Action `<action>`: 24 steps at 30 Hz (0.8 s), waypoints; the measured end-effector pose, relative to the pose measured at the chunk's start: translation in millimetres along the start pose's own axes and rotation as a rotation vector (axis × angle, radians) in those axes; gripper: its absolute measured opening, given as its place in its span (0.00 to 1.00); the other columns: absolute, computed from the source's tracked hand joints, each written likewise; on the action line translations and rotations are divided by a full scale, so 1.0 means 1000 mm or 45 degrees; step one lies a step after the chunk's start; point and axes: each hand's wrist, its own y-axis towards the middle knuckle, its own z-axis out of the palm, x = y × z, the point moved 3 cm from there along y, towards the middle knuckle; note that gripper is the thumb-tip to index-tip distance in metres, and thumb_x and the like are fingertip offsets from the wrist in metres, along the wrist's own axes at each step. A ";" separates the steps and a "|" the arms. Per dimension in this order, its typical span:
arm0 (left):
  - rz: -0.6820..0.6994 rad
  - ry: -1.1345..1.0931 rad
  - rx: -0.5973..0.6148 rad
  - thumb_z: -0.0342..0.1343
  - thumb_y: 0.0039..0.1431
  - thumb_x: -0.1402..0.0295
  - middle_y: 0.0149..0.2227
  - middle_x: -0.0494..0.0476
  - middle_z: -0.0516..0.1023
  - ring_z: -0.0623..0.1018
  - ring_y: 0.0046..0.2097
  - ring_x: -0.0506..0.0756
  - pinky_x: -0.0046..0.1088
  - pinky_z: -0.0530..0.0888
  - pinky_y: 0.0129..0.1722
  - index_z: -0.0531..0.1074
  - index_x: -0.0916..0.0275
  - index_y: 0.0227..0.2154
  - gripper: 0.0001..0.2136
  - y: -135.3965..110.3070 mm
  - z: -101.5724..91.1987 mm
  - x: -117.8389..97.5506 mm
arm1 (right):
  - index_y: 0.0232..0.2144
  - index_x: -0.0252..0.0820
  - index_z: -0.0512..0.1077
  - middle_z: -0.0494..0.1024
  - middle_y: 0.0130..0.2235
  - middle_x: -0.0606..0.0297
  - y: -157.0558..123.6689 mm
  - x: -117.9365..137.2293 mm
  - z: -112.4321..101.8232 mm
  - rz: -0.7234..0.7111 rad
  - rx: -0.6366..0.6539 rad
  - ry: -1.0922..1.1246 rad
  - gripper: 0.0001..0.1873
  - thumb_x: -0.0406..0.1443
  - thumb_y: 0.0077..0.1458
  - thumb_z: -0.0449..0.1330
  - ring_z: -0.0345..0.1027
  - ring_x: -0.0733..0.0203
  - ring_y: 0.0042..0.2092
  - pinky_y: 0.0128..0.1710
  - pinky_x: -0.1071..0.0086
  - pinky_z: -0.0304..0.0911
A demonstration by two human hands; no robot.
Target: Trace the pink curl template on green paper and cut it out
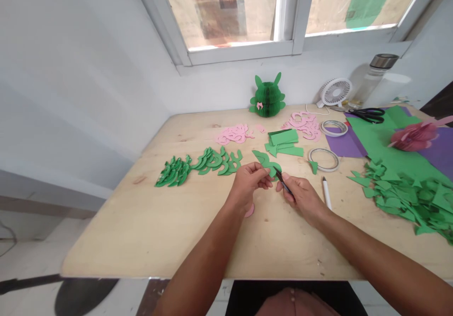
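Green paper [275, 166] pinched in left hand [249, 182], scissors [279, 175] gripped in right hand [301, 195], lidded bottle [368, 85], contents unclear

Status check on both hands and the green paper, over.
Left hand: pinching green paper. Right hand: gripping black scissors, blades at the paper. Pink piece partly hidden by left wrist.

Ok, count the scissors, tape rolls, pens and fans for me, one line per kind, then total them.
Scissors: 2 (held scissors in the right hand, black-handled scissors at the back)
Tape rolls: 2 (nearer roll, farther roll)
Pens: 1 (white pen)
Fans: 1 (white fan)
Total: 6
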 end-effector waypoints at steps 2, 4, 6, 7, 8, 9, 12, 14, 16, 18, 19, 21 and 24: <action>-0.003 0.000 0.017 0.62 0.40 0.67 0.19 0.52 0.74 0.72 0.20 0.48 0.23 0.66 0.23 0.65 0.64 0.18 0.10 0.000 -0.001 -0.001 | 0.24 0.38 0.68 0.55 0.12 0.76 0.000 0.000 0.000 0.000 -0.001 -0.013 0.25 0.54 0.55 0.52 0.40 0.72 0.15 0.16 0.73 0.35; -0.006 0.001 0.032 0.62 0.40 0.67 0.19 0.52 0.74 0.72 0.20 0.48 0.23 0.66 0.23 0.65 0.64 0.19 0.10 0.000 -0.001 -0.001 | 0.24 0.38 0.68 0.55 0.12 0.76 -0.001 0.000 0.000 0.000 0.000 -0.022 0.25 0.54 0.55 0.51 0.41 0.72 0.15 0.16 0.73 0.36; -0.008 0.007 0.045 0.62 0.40 0.66 0.19 0.52 0.74 0.72 0.20 0.48 0.23 0.66 0.23 0.65 0.64 0.19 0.10 0.000 -0.002 -0.001 | 0.24 0.38 0.68 0.55 0.13 0.76 0.000 0.000 0.000 -0.001 0.004 -0.024 0.25 0.54 0.55 0.51 0.41 0.72 0.15 0.16 0.73 0.36; -0.009 0.012 0.049 0.62 0.39 0.66 0.19 0.53 0.74 0.72 0.20 0.48 0.23 0.66 0.23 0.65 0.64 0.19 0.10 0.000 -0.002 -0.002 | 0.24 0.38 0.68 0.55 0.13 0.76 0.000 0.000 0.000 -0.003 0.006 -0.025 0.25 0.53 0.55 0.51 0.41 0.72 0.15 0.16 0.73 0.36; -0.010 0.016 0.053 0.62 0.39 0.66 0.19 0.53 0.74 0.72 0.20 0.48 0.24 0.67 0.23 0.65 0.64 0.19 0.11 0.000 -0.002 -0.002 | 0.24 0.38 0.68 0.56 0.13 0.76 0.000 0.000 0.000 -0.006 0.007 -0.026 0.25 0.53 0.55 0.51 0.41 0.72 0.15 0.16 0.73 0.36; -0.011 0.020 0.057 0.63 0.39 0.66 0.19 0.53 0.74 0.72 0.20 0.48 0.24 0.67 0.23 0.65 0.64 0.19 0.11 0.000 -0.003 -0.002 | 0.24 0.38 0.68 0.56 0.13 0.76 0.000 0.000 0.000 -0.010 0.009 -0.026 0.25 0.53 0.55 0.51 0.42 0.72 0.15 0.16 0.73 0.36; -0.016 0.030 0.067 0.63 0.40 0.66 0.19 0.53 0.74 0.72 0.20 0.48 0.24 0.67 0.24 0.65 0.64 0.19 0.10 0.000 -0.004 -0.003 | 0.24 0.37 0.69 0.56 0.13 0.76 0.000 -0.001 0.000 -0.017 0.015 -0.028 0.25 0.53 0.55 0.51 0.41 0.72 0.15 0.16 0.73 0.36; -0.021 0.040 0.081 0.62 0.40 0.67 0.19 0.53 0.74 0.72 0.20 0.48 0.24 0.67 0.24 0.65 0.64 0.19 0.10 0.000 -0.004 -0.004 | 0.24 0.37 0.69 0.56 0.13 0.76 0.000 -0.001 0.000 -0.005 0.016 -0.034 0.25 0.53 0.55 0.51 0.41 0.72 0.15 0.16 0.73 0.36; -0.026 0.045 0.097 0.62 0.40 0.67 0.19 0.53 0.74 0.72 0.20 0.48 0.24 0.67 0.24 0.65 0.63 0.19 0.10 -0.001 -0.005 -0.005 | 0.24 0.37 0.69 0.55 0.12 0.76 -0.001 0.000 0.000 0.003 0.014 -0.053 0.25 0.54 0.55 0.51 0.42 0.72 0.15 0.16 0.73 0.36; -0.032 0.053 0.106 0.63 0.40 0.66 0.19 0.53 0.74 0.72 0.21 0.48 0.24 0.67 0.24 0.65 0.63 0.19 0.11 -0.001 -0.006 -0.006 | 0.24 0.38 0.69 0.55 0.12 0.76 -0.001 0.001 0.001 -0.003 0.016 -0.071 0.25 0.54 0.55 0.51 0.42 0.72 0.15 0.16 0.73 0.37; -0.035 0.060 0.110 0.63 0.40 0.66 0.19 0.53 0.74 0.73 0.21 0.48 0.24 0.67 0.24 0.65 0.63 0.19 0.11 -0.001 -0.006 -0.007 | 0.24 0.38 0.69 0.55 0.12 0.76 -0.001 0.001 0.001 -0.005 0.017 -0.077 0.25 0.54 0.55 0.51 0.42 0.72 0.15 0.16 0.73 0.37; -0.044 0.072 0.124 0.63 0.40 0.65 0.19 0.53 0.75 0.73 0.21 0.49 0.24 0.67 0.24 0.64 0.63 0.19 0.12 0.000 -0.007 -0.008 | 0.24 0.38 0.69 0.55 0.13 0.76 -0.002 0.001 0.001 -0.001 0.020 -0.082 0.25 0.54 0.55 0.51 0.42 0.72 0.15 0.16 0.73 0.37; -0.053 0.078 0.147 0.64 0.39 0.65 0.20 0.54 0.75 0.73 0.21 0.49 0.24 0.68 0.24 0.64 0.63 0.19 0.13 0.001 -0.008 -0.008 | 0.24 0.38 0.69 0.55 0.13 0.76 -0.002 0.001 0.001 0.006 0.031 -0.083 0.25 0.53 0.56 0.51 0.42 0.72 0.15 0.16 0.73 0.36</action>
